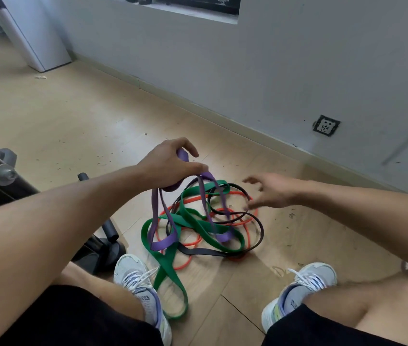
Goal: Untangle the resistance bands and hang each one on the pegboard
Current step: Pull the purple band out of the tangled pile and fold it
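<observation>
A tangle of resistance bands lies on the wooden floor between my feet. My left hand (170,166) is shut on the purple band (163,242), lifting part of it so its loops hang down into the pile. The wide green band (170,268) winds through the heap and trails toward my left shoe. A thin orange band (247,232) and a black band (205,252) are knotted among them. My right hand (271,189) hovers just above the right side of the pile, fingers spread, holding nothing. No pegboard is in view.
A grey wall with a baseboard runs diagonally behind the pile, with a wall socket (326,125) low on it. Dark exercise equipment (103,243) stands at my left. A white cabinet (36,33) is far left. My shoes (139,283) flank the bands.
</observation>
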A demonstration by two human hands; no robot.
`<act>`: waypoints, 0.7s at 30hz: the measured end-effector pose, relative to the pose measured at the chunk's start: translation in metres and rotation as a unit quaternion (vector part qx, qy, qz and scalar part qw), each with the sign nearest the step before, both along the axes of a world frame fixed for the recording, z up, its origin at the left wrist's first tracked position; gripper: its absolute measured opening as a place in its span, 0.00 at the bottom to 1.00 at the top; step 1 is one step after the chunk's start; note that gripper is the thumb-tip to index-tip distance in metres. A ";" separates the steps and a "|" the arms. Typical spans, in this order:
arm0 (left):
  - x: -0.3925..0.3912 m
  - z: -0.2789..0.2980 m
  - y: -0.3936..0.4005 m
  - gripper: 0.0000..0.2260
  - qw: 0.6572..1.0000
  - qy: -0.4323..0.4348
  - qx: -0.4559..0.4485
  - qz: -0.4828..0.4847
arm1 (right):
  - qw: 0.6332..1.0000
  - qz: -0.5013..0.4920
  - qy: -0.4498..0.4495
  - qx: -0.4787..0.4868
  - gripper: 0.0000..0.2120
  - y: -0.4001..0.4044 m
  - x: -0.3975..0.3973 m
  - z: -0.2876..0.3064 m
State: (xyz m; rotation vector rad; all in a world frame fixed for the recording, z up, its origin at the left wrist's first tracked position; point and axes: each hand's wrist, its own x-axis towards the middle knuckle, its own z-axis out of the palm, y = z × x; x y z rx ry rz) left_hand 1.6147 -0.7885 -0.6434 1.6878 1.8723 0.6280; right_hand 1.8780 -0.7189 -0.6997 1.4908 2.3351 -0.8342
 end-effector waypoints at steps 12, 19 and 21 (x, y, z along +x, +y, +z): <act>0.007 0.003 -0.003 0.13 0.988 -0.142 -0.015 -0.050 | 0.916 -0.073 0.395 -0.006 0.14 -0.018 -0.053 0.027; -0.002 -0.003 -0.006 0.15 0.986 -0.090 -0.090 -0.104 | 0.851 -0.157 0.500 0.042 0.12 -0.015 -0.042 0.060; 0.002 -0.002 -0.004 0.13 0.988 -0.094 -0.084 -0.090 | 0.848 -0.153 0.504 0.050 0.11 -0.017 -0.039 0.067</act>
